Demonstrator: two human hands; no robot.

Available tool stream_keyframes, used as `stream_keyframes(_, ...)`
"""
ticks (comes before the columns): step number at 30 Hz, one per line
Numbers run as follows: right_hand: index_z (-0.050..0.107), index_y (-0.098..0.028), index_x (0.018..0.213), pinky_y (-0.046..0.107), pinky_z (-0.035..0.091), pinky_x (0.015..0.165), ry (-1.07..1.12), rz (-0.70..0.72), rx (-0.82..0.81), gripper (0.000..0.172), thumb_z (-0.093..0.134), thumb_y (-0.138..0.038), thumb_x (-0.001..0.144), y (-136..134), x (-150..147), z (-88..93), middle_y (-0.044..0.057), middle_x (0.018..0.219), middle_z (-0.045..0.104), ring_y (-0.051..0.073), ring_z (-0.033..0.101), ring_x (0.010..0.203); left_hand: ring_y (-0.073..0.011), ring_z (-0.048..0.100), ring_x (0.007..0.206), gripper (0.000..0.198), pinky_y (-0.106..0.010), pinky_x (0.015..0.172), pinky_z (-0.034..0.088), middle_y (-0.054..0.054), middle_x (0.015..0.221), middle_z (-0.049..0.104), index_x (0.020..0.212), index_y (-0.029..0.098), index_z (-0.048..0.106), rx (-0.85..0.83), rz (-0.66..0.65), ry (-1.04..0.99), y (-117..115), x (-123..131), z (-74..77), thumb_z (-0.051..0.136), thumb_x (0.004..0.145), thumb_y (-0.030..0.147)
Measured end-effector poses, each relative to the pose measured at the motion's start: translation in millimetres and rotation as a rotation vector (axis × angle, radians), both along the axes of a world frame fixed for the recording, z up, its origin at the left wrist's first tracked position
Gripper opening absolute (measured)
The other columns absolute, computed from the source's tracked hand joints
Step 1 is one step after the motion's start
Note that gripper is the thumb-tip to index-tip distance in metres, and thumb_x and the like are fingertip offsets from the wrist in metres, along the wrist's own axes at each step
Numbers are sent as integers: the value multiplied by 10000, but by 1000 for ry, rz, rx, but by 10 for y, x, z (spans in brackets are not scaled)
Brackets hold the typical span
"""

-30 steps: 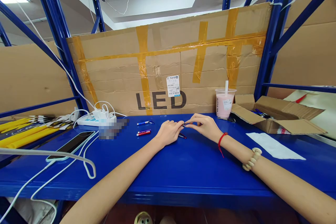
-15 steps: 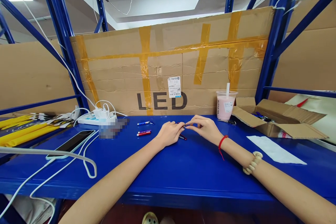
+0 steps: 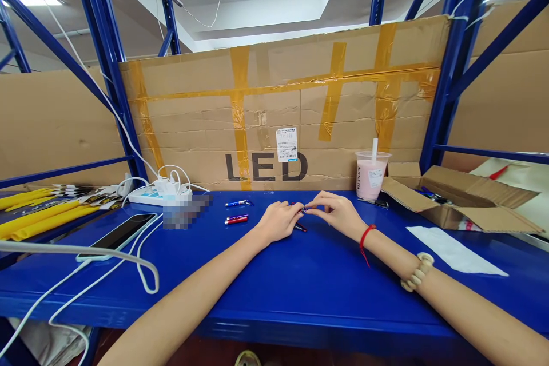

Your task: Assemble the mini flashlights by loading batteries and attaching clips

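Observation:
My left hand (image 3: 279, 223) rests low over the middle of the blue table, fingers closed round a small item they mostly hide. Just right of it, my right hand (image 3: 337, 213) pinches with thumb and forefinger at a tiny dark, shiny piece (image 3: 304, 210), where the fingertips of both hands meet. Its kind is too small to make out. Under the left fingers a slim dark-red stick-shaped thing (image 3: 301, 228) lies on the table. To the left lie a small blue metal tube with a clip (image 3: 238, 203) and a red metal tube with a silver end (image 3: 236, 219).
On the left are a phone (image 3: 118, 237), white cables, a power strip (image 3: 150, 195) and yellow-wrapped rods (image 3: 47, 217). A cup of pink drink (image 3: 369, 177), an open cardboard box (image 3: 454, 206) and white paper (image 3: 454, 250) stand or lie right. Cardboard (image 3: 193, 126) walls the back.
The view has shifted slightly, so everything sits a little lower and further right. Both hands keep nearly the same pose, fingertips still together at the tiny piece.

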State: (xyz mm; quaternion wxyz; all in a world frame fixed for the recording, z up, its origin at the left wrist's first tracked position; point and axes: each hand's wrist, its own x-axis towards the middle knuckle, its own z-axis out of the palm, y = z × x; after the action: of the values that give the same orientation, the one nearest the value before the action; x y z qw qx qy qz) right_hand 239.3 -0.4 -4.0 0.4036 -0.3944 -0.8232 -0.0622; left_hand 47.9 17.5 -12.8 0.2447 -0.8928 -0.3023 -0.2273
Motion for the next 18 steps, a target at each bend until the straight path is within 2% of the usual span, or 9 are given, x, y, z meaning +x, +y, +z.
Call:
stream_keyframes(9, 692, -228, 824, 244, 358, 495, -6, 7, -14, 349, 484, -507, 817, -10, -1, 10, 31, 791, 622, 80, 420, 456, -191, 605, 746, 231, -303, 701, 458, -49, 785, 634, 1011, 167, 496, 3, -13, -7, 20, -5, -17, 307, 933, 272)
stream_keyframes(18, 700, -218, 816, 244, 358, 477, 48, 23, -30, 358, 495, -512, 806, -14, -14, 19, 38, 764, 626, 76, 391, 435, -181, 595, 801, 227, -262, 670, 465, -47, 840, 614, 1076, 172, 461, -75, -42, -13, 3, -24, 18, 303, 938, 258)
